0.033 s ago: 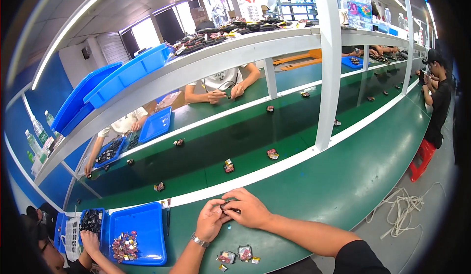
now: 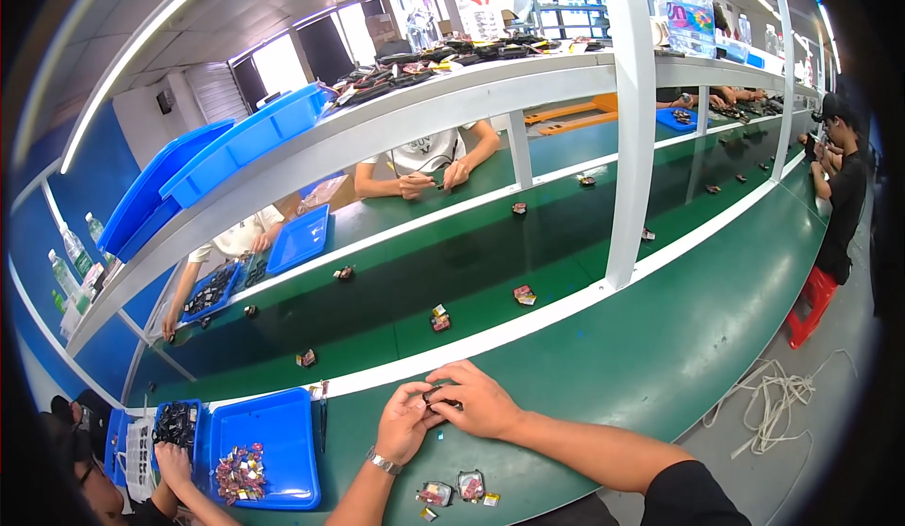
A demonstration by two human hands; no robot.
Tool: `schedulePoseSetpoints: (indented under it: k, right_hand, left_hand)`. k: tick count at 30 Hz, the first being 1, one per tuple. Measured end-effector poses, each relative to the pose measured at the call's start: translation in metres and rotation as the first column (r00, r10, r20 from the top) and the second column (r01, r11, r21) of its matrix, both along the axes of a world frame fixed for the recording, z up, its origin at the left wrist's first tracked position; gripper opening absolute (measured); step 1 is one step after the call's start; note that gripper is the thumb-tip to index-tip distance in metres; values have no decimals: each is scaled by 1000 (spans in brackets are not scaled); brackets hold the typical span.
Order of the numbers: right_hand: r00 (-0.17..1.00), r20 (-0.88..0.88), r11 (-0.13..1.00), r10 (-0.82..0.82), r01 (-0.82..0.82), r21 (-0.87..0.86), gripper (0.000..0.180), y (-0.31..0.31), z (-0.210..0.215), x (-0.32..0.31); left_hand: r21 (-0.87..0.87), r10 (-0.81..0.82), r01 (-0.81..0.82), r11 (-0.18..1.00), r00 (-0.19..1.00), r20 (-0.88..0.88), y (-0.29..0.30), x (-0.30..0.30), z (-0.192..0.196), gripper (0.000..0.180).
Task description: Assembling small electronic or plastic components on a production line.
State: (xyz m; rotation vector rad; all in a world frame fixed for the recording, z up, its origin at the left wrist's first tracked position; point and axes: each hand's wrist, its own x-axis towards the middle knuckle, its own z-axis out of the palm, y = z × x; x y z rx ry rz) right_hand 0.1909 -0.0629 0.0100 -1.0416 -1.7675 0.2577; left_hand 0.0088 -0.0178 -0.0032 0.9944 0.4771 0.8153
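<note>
My left hand (image 2: pixel 403 424) and my right hand (image 2: pixel 483 402) meet above the green bench, fingers closed around a small black plastic part (image 2: pixel 435 398). Fingers cover most of it, so its exact kind is hidden. A tiny blue piece (image 2: pixel 440 435) lies on the bench below my right hand. Nearer to me are two small grey-framed electronic assemblies, one on the left (image 2: pixel 435 494) and one on the right (image 2: pixel 470 485), with reddish and silver parts. Beside them lie a small yellow-and-silver piece (image 2: pixel 491 500) and another like it (image 2: pixel 429 515).
Left of me, a blue tray (image 2: pixel 300 422) holds a pile of reddish parts, with a thin dark tool (image 2: pixel 323 424) beside it. A co-worker's hand (image 2: pixel 173 465) reaches to a tray of black parts. Assemblies dot the green belt (image 2: pixel 396 314). A white post (image 2: pixel 630 149) rises ahead.
</note>
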Motion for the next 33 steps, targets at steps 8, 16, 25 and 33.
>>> schedulePoseSetpoints:
  k: [8,16,25,33]
  right_hand:
    - [993,-118,977,15,-39,-208,14,1,-4,-2]
    - [997,-77,993,0,-10,-121,15,-3,0,-4]
    - [994,105,999,25,-28,29,24,-4,3,2]
    - [999,22,997,43,-41,-58,18,-8,11,4]
  left_hand:
    - [19,-17,17,1000,1000,-13,2,-1,-5,23]
    - [24,-15,15,1000,1000,10,-1,-2,-5,23]
    - [18,-42,42,999,999,30,-7,0,-2,21]
    - [8,7,-7,1000,1000,28,-2,5,-3,24]
